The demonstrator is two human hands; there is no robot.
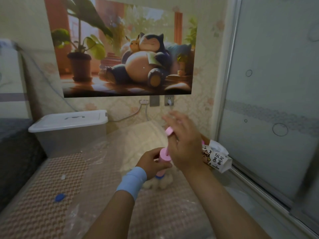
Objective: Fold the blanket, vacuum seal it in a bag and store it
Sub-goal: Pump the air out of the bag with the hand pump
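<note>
A pink hand pump (164, 161) stands upright on a blue valve over the cream fluffy blanket (148, 135), which lies inside a clear plastic vacuum bag (96, 149) on the bed. My left hand (151, 163), with a light blue wristband, is wrapped around the pump's barrel. My right hand (184, 140) is raised above the barrel, fingers around the pink plunger handle (169, 131), which is pulled up on its rod. A blue valve cap (59, 197) lies loose on the bag at the lower left.
A lidded translucent storage box (69, 128) stands at the back left on the patterned mattress (43, 195). A tissue pack (217, 157) sits by the frosted sliding door (276, 100) on the right. Wall sockets with a cable are behind.
</note>
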